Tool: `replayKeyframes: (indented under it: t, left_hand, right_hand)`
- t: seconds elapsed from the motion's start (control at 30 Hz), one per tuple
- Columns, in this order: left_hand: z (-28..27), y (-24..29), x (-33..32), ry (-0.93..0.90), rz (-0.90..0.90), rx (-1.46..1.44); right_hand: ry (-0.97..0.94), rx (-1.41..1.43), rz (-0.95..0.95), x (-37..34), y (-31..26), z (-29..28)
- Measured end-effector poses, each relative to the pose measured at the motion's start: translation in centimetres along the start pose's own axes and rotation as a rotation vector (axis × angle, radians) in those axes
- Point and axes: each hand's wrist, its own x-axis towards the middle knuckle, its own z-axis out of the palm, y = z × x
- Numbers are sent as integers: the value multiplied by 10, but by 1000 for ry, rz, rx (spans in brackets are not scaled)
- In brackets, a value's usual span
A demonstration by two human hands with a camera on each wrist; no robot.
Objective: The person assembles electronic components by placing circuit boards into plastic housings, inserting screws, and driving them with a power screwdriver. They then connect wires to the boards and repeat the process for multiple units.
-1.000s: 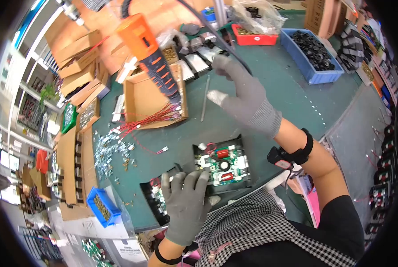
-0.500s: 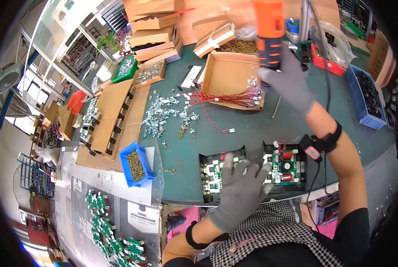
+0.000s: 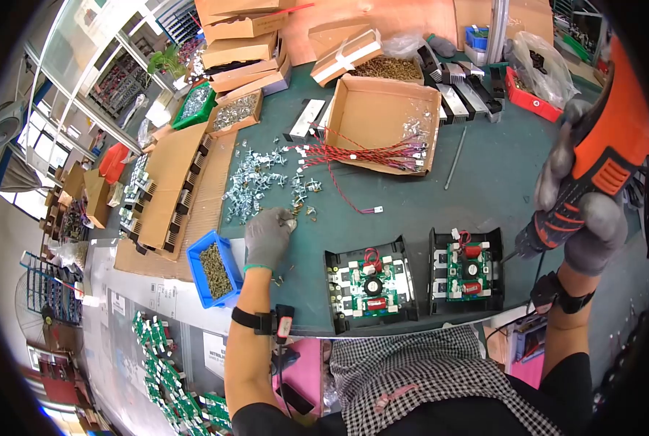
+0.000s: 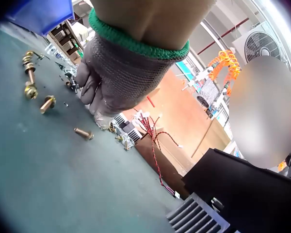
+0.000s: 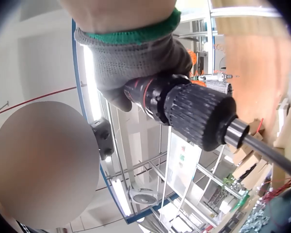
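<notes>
My gloved left hand point(image 3: 268, 236) is low over the table beside loose screws point(image 3: 299, 187), its fingers bent down among brass ones. In the left wrist view the fingertips of this hand point(image 4: 123, 75) touch small screws; whether they pinch one is hidden. My right hand point(image 3: 582, 196) grips an orange and black power screwdriver point(image 3: 607, 156), its bit pointing down-left near the right-hand black housing point(image 3: 496, 272). Another black housing point(image 3: 335, 291) lies to its left; each holds a green circuit board. The right wrist view shows the driver's chuck point(image 5: 201, 114) and bit point(image 5: 271, 155).
A blue bin of screws point(image 3: 215, 270) stands left of the housings. Behind are a cardboard tray point(image 3: 382, 120) with red wires point(image 3: 360, 155) across its front, a thin rod point(image 3: 455, 158), metal heat sinks point(image 3: 461, 100) and a red bin point(image 3: 531, 98).
My left hand has left the housings and moved left to the loose screws. The right hand now holds the driver, brought down from above to the right of the housings.
</notes>
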Motion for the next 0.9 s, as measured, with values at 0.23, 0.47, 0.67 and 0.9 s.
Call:
replayKeyframes:
  t: [0.23, 0.47, 0.67, 0.9]
  left_hand:
    - [-15, 24, -5, 36, 144, -10]
    - [-65, 146, -80, 43, 787, -535]
    - [-44, 183, -90, -65, 870, -669]
    - [-43, 196, -94, -96, 867, -671]
  right_hand:
    - [76, 90, -12, -7, -3, 30]
    - [196, 334, -257, -16, 0, 26]
    - [44, 363, -545, -10, -12, 16]
    - [-16, 364, -403, -16, -18, 8]
